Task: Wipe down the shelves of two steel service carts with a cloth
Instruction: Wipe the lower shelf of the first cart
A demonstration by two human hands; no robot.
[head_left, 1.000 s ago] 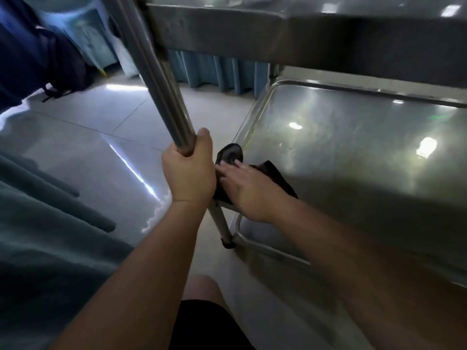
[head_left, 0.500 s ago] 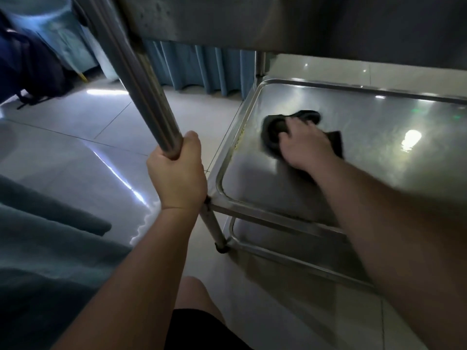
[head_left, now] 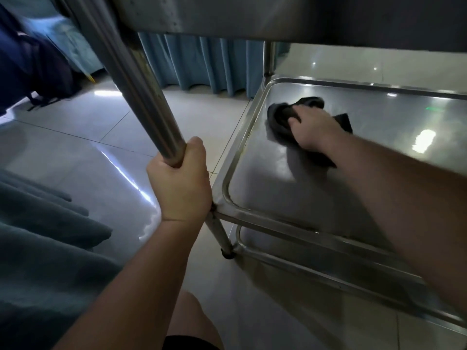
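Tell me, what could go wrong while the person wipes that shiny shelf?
The cloth is bunched near the shelf rim at the far left corner, so the right hand could bump or scrape the raised steel edge. The left hand grips the cart post just above a joint, where skin might get pinched if the cart shifts.

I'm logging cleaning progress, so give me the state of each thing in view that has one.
left hand: gripping the cart's upright post.
right hand: pressing the cloth onto the middle shelf.
cloth: dark, bunched, lying on the shelf near its far left corner, partly under the hand.
middle shelf: shiny, carrying only the cloth.
bottom shelf: mostly hidden beneath the middle one, nothing visible on it.
curtain: hanging down to the floor.
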